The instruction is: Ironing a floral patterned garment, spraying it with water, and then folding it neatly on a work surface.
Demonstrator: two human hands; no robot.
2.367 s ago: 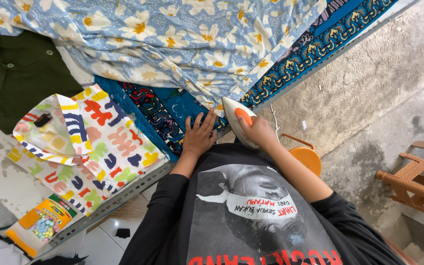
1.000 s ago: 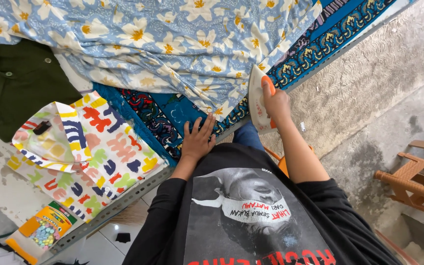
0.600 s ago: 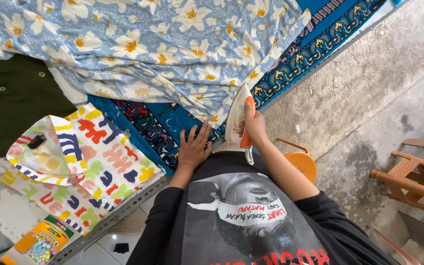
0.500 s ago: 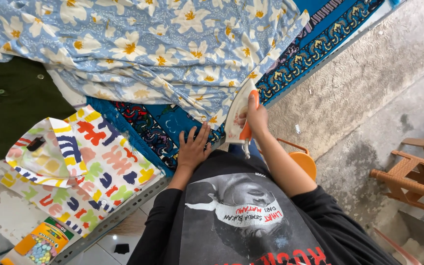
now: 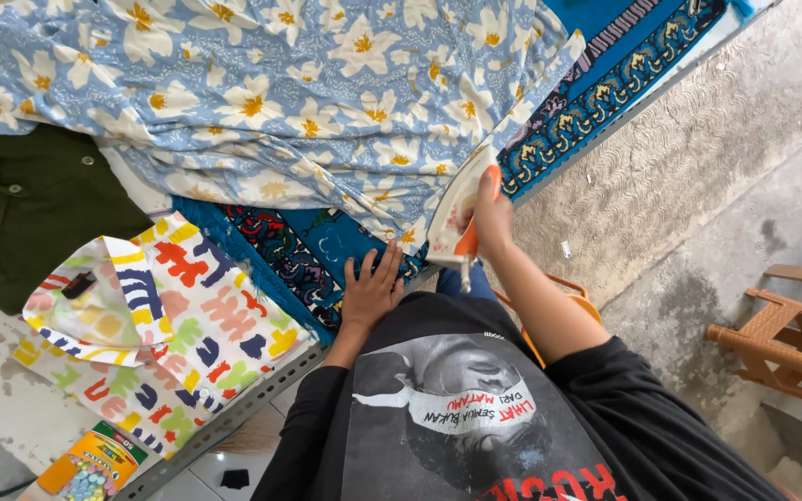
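Blue cotton cloth printed with white-and-yellow flowers (image 5: pixel 262 102) covers most of the table, the biggest thing in sight. Its far spread lies fairly flat, while the near hem is rumpled in folds, so I judge the pressing partly done with that near stretch left. Under it shows a dark blue patterned ironing mat (image 5: pixel 327 250), which runs out to the table's right edge (image 5: pixel 624 102); beyond that edge is bare concrete floor, so room to the right ends there. To the left, a folded white cloth with bright cut-out shapes (image 5: pixel 187 343) and a dark green shirt (image 5: pixel 30 204) crowd the surface. The white iron with an orange handle (image 5: pixel 457 209) stands tipped at the hem corner, the right hand (image 5: pixel 492 215) wrapped around its handle. The left hand (image 5: pixel 373 289) lies flat, fingers spread, on the mat.
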